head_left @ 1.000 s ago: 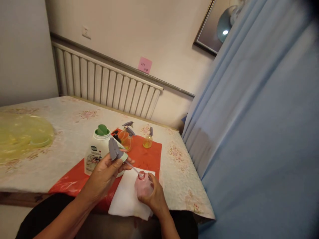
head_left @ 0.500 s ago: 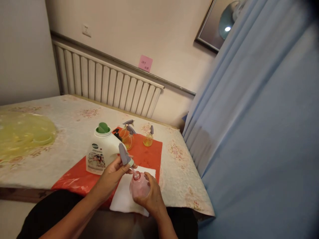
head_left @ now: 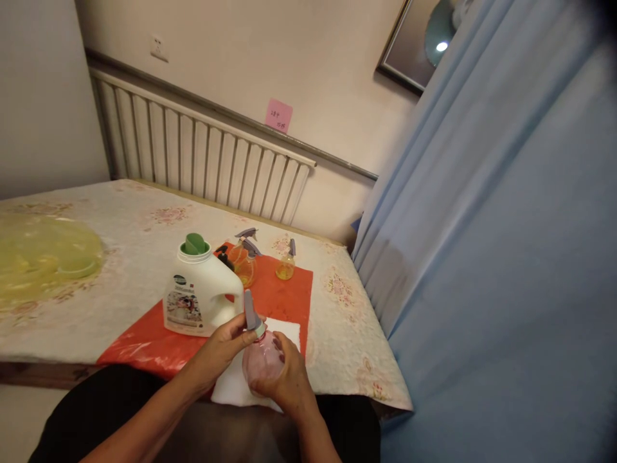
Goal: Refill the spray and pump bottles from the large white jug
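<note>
Head view: right hand (head_left: 285,379) wrapped around a small pink bottle (head_left: 263,361), held just over a white cloth (head_left: 230,384) at the near edge of the table (head_left: 120,238). Left hand (head_left: 225,344) pinching a grey spray top (head_left: 250,312), now sitting right on the bottle's neck. A second ago, held up and off to the left, with its thin tube only aimed at the opening; half a second ago, tube going in; now tube gone inside, top down on the mouth, so likely ready for twisting tight. Bottle also pulled a bit closer to the body than before. Behind, on a red sheet (head_left: 284,299): a big white jug (head_left: 197,289) with a green cap, and small yellow spray bottles (head_left: 285,263), all unmoved.
</note>
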Tool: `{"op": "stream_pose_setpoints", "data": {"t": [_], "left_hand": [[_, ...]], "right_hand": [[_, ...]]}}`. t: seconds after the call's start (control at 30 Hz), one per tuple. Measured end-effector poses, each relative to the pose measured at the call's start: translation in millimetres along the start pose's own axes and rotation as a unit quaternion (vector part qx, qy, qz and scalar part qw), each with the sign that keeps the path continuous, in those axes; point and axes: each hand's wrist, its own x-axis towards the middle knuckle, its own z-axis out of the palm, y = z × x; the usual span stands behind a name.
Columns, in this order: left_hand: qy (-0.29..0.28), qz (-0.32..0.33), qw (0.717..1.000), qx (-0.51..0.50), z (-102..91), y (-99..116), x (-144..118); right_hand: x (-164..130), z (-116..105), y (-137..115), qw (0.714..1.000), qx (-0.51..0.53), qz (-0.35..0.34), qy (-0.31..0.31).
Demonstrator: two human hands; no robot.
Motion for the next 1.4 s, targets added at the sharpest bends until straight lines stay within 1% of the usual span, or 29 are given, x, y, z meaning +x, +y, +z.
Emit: {"op": "stream_pose_setpoints", "data": {"t": [0.13, 0.3, 0.47, 0.57, 0.67, 0.83, 1.0, 1.13, 1.27, 1.4], "left_hand": [[-0.014, -0.002, 1.000, 0.027, -2.0, -2, 0], [-0.029, 0.012, 0.997, 0.068, -6.9, -5, 1], [-0.044, 0.013, 0.994, 0.103, -14.0, -5, 1], [-0.035, 0.009, 0.995, 0.094, -13.3, -4, 1], [-0.015, 0.005, 0.998, 0.058, -8.8, -5, 1], [0.009, 0.028, 1.000, 0.002, -1.3, -5, -2], [0.004, 0.037, 0.999, -0.008, 4.3, -4, -2], [0.018, 0.045, 0.999, -0.013, 7.7, -5, 1], [0.032, 0.020, 0.999, 0.009, 5.9, -7, 3], [0.024, 0.007, 1.000, 0.000, 6.3, -9, 1]], "right_hand": [[-1, -1, -3, 1.000, 0.004, 0.018, 0.005], [-1, -6, -10, 0.999, 0.013, 0.040, -0.031], [-2, -10, -19, 0.992, 0.047, 0.089, -0.073], [-2, -11, -20, 0.989, 0.066, 0.105, -0.081], [-3, -11, -20, 0.988, 0.080, 0.110, -0.078], [-3, -12, -20, 0.986, 0.083, 0.118, -0.083], [-2, -12, -24, 0.986, 0.075, 0.122, -0.089], [-2, -12, -26, 0.985, 0.077, 0.127, -0.088], [-3, -12, -19, 0.986, 0.082, 0.123, -0.079], [-3, -9, -8, 0.984, 0.090, 0.134, -0.069]]}}
